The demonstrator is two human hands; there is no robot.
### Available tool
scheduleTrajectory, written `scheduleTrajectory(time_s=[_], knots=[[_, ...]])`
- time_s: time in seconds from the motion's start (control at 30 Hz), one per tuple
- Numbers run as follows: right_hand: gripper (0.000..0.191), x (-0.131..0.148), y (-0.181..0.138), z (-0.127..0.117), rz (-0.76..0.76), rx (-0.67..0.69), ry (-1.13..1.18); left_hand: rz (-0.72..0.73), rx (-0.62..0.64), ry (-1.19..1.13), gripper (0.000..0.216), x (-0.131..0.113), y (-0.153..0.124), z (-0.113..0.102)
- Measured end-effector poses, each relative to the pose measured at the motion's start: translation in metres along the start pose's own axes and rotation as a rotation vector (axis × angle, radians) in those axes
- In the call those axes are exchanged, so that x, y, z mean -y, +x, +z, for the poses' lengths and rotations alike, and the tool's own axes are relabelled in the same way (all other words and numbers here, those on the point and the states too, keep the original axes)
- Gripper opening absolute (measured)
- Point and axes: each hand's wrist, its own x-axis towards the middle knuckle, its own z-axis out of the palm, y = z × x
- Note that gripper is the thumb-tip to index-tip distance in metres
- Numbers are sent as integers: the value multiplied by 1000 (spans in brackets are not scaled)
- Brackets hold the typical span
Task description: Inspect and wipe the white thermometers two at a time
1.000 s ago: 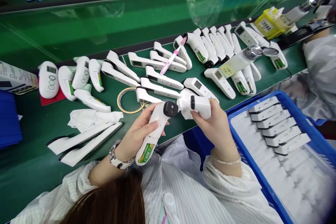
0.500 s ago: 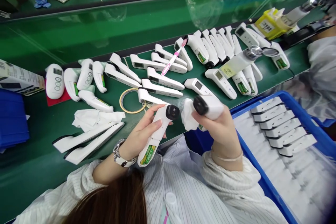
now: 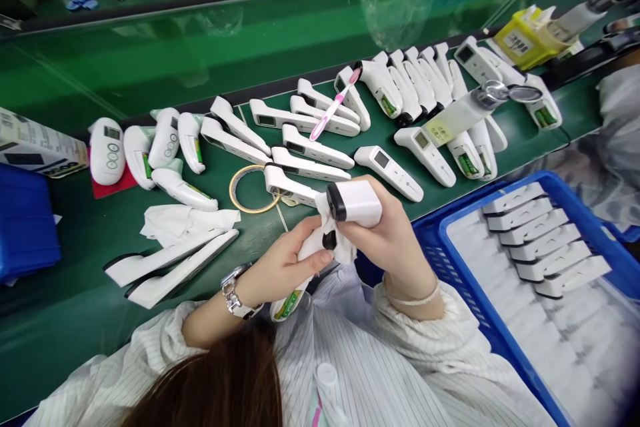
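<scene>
My left hand (image 3: pixel 280 263) is closed around a white infrared thermometer (image 3: pixel 310 245), whose open battery bay shows green batteries at the lower end. Closed on a second white thermometer (image 3: pixel 361 203) with a black front, my right hand (image 3: pixel 395 240) also grips a white cloth (image 3: pixel 346 251). The cloth touches the black head of the left thermometer, partly covering it. Just beyond my hands, a thermometer with a small screen (image 3: pixel 390 172) lies on the green bench, and a roll of tape (image 3: pixel 245 190) lies to the left.
Several thermometers (image 3: pixel 320 163) spread across the bench, with a pink toothbrush (image 3: pixel 334 107) on top of some. A pump bottle (image 3: pixel 457 117) leans over others. To the right stands a blue crate (image 3: pixel 445 227) with thermometers in rows. A crumpled white cloth (image 3: pixel 183 221) lies left.
My right hand has moved left with its thermometer and cloth, bringing the cloth against the head of the left thermometer. My left hand has shifted only slightly.
</scene>
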Motion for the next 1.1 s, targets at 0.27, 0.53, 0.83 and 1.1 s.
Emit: scheduleTrajectory(time_s=[0.27, 0.53, 0.83, 1.1], knots=[[30, -2, -14, 1, -30, -129, 131, 30, -20, 17, 42, -2, 3, -1], [29, -3, -9, 8, -12, -197, -105, 48, -57, 167, 38, -2, 1, 0], [27, -27, 0, -12, -40, -700, -227, 24, -7, -26, 38, -6, 1, -2], [19, -60, -5, 7, -66, -812, -6, -5, -86, -237, 38, -4, 0, 0]])
